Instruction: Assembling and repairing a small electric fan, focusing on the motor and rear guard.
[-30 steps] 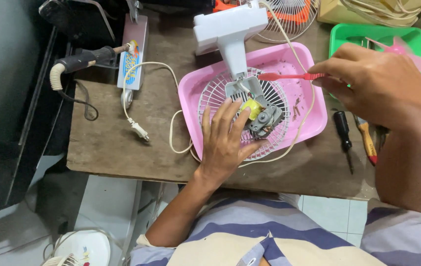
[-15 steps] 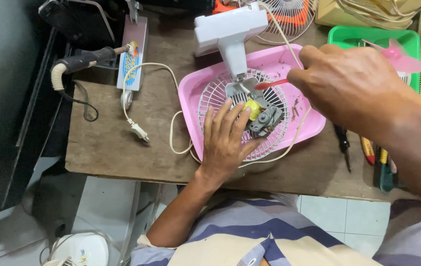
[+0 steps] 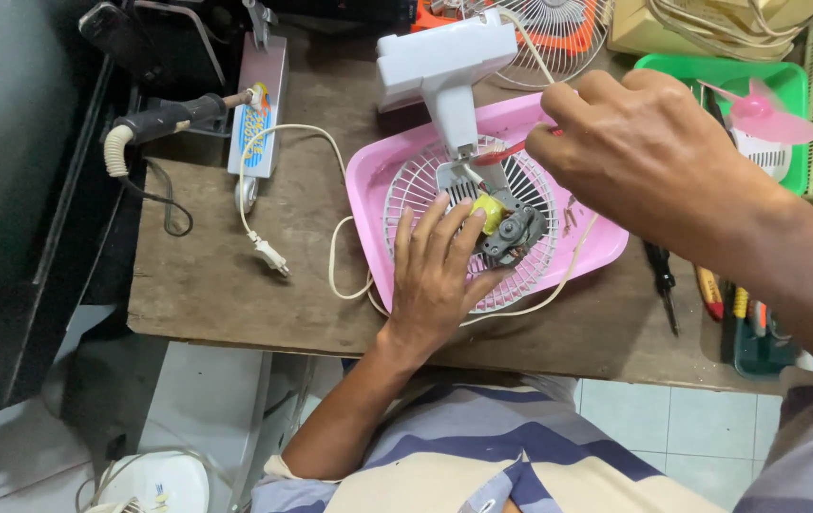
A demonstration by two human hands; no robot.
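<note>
Taking the pink tray (image 3: 606, 249) as my landmark, I am seeing a soldering iron (image 3: 154, 123) lying far to its left at the tabletop's (image 3: 207, 285) back corner, with a white power strip (image 3: 259, 104) beside it. Between the strip and the tray a white cord is trailing, its plug (image 3: 268, 255) resting on the wood.

Inside the tray, a white fan grille (image 3: 416, 195) is lying flat, with the fan's white stand (image 3: 444, 71) reaching back over the far rim. My left hand (image 3: 435, 275) is pressing flat on the grille's near side, fingers spread, the grip open with fingertips touching the small grey motor (image 3: 518, 233) and its yellow part (image 3: 489, 211) at the grille's centre.

Above the tray's far right portion, my right hand (image 3: 649, 152) is hovering with its grip closed around a red-handled screwdriver (image 3: 506, 150), whose tip is pointing left toward the stand's neck.

Right of the tray, several screwdrivers (image 3: 710, 293) are lying on the tabletop, and behind them a green tray (image 3: 796, 85) is holding a pink fan blade (image 3: 767, 114).
</note>
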